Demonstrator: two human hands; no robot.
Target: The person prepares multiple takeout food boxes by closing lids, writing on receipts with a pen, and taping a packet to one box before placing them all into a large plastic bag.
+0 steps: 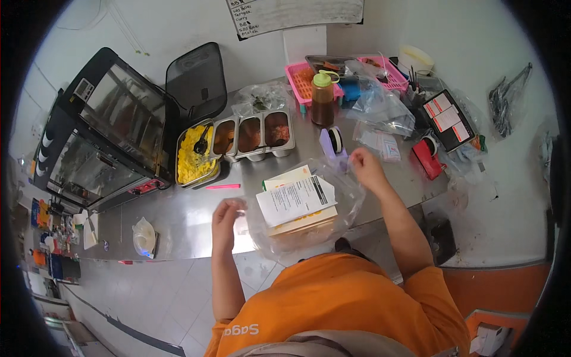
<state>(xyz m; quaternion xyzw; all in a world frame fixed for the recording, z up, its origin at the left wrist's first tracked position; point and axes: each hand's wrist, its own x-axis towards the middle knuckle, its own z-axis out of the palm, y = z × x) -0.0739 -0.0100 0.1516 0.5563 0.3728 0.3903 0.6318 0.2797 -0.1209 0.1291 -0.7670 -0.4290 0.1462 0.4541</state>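
Observation:
A clear plastic bag (350,207) lies spread at the counter's front edge. In it are a printed paper slip (296,201) and cream-coloured boxes (308,220), stacked with the slip on top. My left hand (227,221) is at the bag's left edge, its fingers curled together. My right hand (368,169) has its thumb and fingertips together, between the bag's far right corner and a purple tape dispenser (332,145). The thin clear film makes it unclear whether either hand grips the bag. Some of the boxes are hidden under the slip.
Left stand a glass-fronted food warmer (120,129) and a metal pan of yellow food (196,154), beside three sauce pans (252,136). A pink marker (223,186) lies nearby. Behind are a sauce bottle (322,100) and pink baskets (298,80); a red tape dispenser (426,158) sits right.

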